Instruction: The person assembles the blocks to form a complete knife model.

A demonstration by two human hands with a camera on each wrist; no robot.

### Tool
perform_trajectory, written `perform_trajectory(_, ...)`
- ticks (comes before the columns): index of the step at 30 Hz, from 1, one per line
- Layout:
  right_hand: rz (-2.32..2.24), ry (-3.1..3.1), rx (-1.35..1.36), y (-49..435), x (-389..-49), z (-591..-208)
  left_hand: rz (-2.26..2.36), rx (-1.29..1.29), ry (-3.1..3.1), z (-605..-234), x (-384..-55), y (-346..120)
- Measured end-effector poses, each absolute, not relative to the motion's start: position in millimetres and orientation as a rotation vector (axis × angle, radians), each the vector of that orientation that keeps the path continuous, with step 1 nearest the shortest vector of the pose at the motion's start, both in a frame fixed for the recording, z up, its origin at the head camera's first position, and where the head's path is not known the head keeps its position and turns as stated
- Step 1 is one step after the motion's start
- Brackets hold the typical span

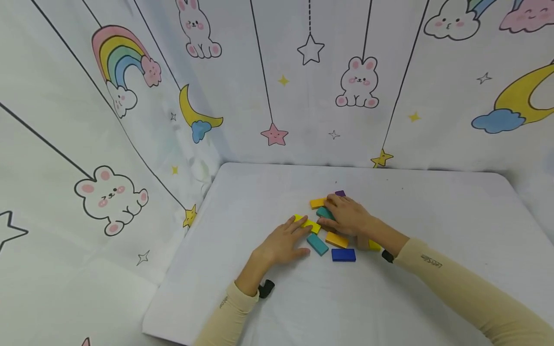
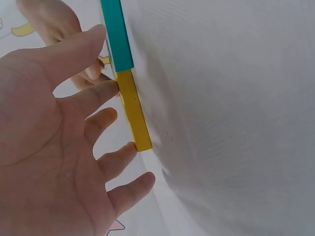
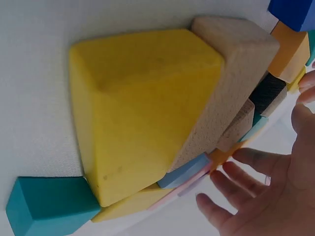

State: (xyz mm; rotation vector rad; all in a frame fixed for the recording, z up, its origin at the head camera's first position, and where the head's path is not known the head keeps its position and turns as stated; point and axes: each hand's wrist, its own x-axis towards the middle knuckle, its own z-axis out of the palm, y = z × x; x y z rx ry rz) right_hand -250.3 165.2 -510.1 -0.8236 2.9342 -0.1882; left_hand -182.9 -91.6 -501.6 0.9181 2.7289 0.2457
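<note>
My left hand lies with spread fingers at a yellow block, its fingertips right on the block's side. In the left wrist view that yellow block stands end to end with a teal block, near the thumb. To the right, my right hand reaches over the far part of the pile, fingers extended. Its fingertips are by an orange block and another teal block, and it partly hides blocks beneath. The right wrist view shows its fingers loosely spread beside the row of blocks.
A blue block and an orange block lie at the pile's near side. A purple block peeks out behind the right hand. Under the right wrist are a yellow block and a plain wooden block. White cloth covers the table.
</note>
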Motion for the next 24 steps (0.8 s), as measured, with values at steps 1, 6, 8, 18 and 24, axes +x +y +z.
perform_trajectory(1, -0.194, 2.930, -0.824, 165.8, -250.1, -510.1, 0.248, 0.916, 2.727, -501.4, -182.7, -91.7)
perform_trajectory(6, -0.189, 2.941, -0.859, 169.4, -250.2, -509.7, 0.231, 0.907, 2.727, -501.4, -182.6, -92.6)
perform_trajectory(8, -0.181, 2.941, -0.876, 170.4, -250.2, -509.1, 0.211, 0.901, 2.733, -501.8, -183.0, -93.2)
perform_trajectory(18, -0.136, 2.937, -0.878, 172.2, -246.5, -505.3, 0.152, 0.855, 2.792, -501.3, -185.9, -96.5)
perform_trajectory(24, -0.141, 2.945, -0.866, 172.6, -243.4, -505.3, 0.176, 0.785, 2.804, -500.5, -188.9, -100.2)
